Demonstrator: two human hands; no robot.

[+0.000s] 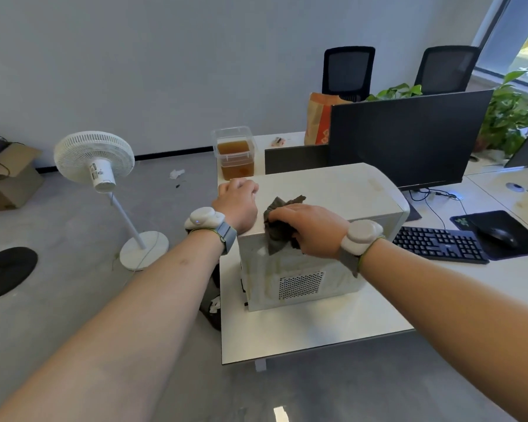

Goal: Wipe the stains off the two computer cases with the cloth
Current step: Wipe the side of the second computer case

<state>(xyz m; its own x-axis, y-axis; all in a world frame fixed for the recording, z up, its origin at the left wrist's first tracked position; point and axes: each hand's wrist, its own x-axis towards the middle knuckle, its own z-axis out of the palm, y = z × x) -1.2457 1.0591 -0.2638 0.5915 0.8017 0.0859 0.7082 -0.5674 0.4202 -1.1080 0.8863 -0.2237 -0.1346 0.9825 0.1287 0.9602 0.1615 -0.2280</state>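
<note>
Gripping the dark cloth [276, 226], the right hand [310, 229] presses it on the near top edge of the white computer case [326, 190], which lies on the desk [302, 333]. Left hand [237, 205] curls over the case's left top edge, bracing it. Keyboard [438, 243] sits to the right.

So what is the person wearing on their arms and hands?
Both arms are bare, with no sleeves or gloves. Each wrist carries a rounded white device on a grey strap edged in yellow-green: one by the left hand, one by the right hand. The left device shows a small blue light.
</note>
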